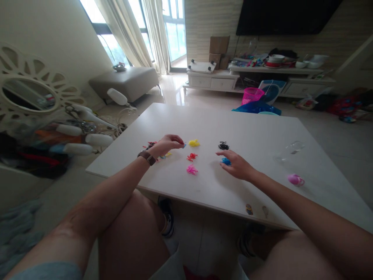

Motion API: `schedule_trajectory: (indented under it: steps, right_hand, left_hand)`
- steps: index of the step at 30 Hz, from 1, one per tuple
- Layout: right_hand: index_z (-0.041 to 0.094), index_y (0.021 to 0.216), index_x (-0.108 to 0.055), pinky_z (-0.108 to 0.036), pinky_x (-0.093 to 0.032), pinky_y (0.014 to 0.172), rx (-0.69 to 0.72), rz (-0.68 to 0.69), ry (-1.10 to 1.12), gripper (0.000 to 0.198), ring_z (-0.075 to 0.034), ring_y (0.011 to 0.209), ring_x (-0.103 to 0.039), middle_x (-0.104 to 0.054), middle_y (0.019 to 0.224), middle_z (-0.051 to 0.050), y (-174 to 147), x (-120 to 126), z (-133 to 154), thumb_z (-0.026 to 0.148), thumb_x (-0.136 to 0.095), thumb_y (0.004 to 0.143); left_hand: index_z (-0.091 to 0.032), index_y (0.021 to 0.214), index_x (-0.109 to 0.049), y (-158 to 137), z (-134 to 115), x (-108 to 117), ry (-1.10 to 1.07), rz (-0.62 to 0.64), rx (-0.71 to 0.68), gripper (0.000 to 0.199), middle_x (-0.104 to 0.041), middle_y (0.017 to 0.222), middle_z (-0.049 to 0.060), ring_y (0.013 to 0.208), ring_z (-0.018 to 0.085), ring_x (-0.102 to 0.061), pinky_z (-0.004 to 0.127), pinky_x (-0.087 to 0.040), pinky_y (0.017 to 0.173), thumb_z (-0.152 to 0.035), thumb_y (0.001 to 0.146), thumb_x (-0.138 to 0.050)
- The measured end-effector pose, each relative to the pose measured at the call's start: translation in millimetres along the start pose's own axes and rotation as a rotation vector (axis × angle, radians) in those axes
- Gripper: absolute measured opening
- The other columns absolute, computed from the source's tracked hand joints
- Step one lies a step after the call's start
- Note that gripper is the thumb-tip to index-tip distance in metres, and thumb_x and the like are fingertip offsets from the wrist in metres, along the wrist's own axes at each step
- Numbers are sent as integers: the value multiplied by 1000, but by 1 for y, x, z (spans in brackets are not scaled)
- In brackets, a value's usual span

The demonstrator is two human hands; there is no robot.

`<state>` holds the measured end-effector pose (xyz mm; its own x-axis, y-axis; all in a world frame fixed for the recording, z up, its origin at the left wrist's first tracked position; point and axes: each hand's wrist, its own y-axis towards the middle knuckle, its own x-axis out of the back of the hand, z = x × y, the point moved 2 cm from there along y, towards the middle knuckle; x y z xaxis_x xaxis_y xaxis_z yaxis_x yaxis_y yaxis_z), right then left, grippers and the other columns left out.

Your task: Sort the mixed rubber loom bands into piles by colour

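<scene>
My left hand (pixel 171 143), with a watch on the wrist, pinches a small blue rubber band (pixel 184 146) above the white table (pixel 210 124). Partly hidden under that hand and wrist is a mixed pile of coloured bands (pixel 150 145). To its right lie separate little heaps: yellow bands (pixel 194 143), red bands (pixel 191 156) and pink bands (pixel 192 169). My right hand (pixel 234 165) is open, fingers apart, over the blue bands (pixel 225 160), which it partly covers; whether it touches them I cannot tell. Just beyond it sits a heap of black bands (pixel 223 146).
On the table's right side are a clear plastic container (pixel 294 147) and a pink-purple object (pixel 295 179). A small cartoon-figure piece (pixel 249 209) lies by the near edge. Left of the table stands a lamp with white shades (pixel 99 140); a pink basket (pixel 252 95) is behind it.
</scene>
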<state>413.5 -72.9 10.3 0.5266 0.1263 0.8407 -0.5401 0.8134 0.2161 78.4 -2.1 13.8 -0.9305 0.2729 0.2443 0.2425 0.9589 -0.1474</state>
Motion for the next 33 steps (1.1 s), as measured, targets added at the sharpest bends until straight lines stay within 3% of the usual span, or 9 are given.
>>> schedule_trajectory:
  steps: [7,13,20,26,33]
  right_hand:
    - [33,150,-41,-47,-52,103,87,74,148,62,-25,127,-57,-56,145,-8,-6,0,31,24,-58,91]
    - [32,151,-43,-49,-50,106,107,55,148,63,-26,129,-57,-58,143,-8,-5,4,27,22,-58,91]
    - [29,138,-58,-43,-47,107,68,12,75,50,-24,123,-60,-67,130,-7,-2,8,25,20,-57,89]
    - [24,109,-74,-35,-51,91,-184,-11,-105,27,-23,99,-67,-74,107,-7,0,20,-1,25,-57,88]
    - [24,95,-79,-28,-48,75,-383,106,-273,26,-20,85,-67,-76,92,-5,-2,22,-37,22,-56,82]
  left_hand:
    - [-14,77,-70,4,-20,-71,-187,224,-34,34,-73,82,8,77,17,-67,32,-52,74,-33,58,-91]
    - [-14,77,-70,9,-31,-101,-215,328,-57,28,-73,79,7,77,16,-67,30,-51,75,-26,60,-89]
    - [-15,77,-71,10,-26,-106,-159,303,-53,28,-73,82,8,77,16,-67,30,-50,72,-28,60,-89]
    - [-15,75,-71,7,-21,-94,-125,260,6,29,-74,85,9,76,16,-66,29,-48,68,-28,58,-90]
    - [-14,77,-71,7,-14,-86,-152,254,33,31,-74,86,9,75,15,-65,29,-48,67,-27,57,-91]
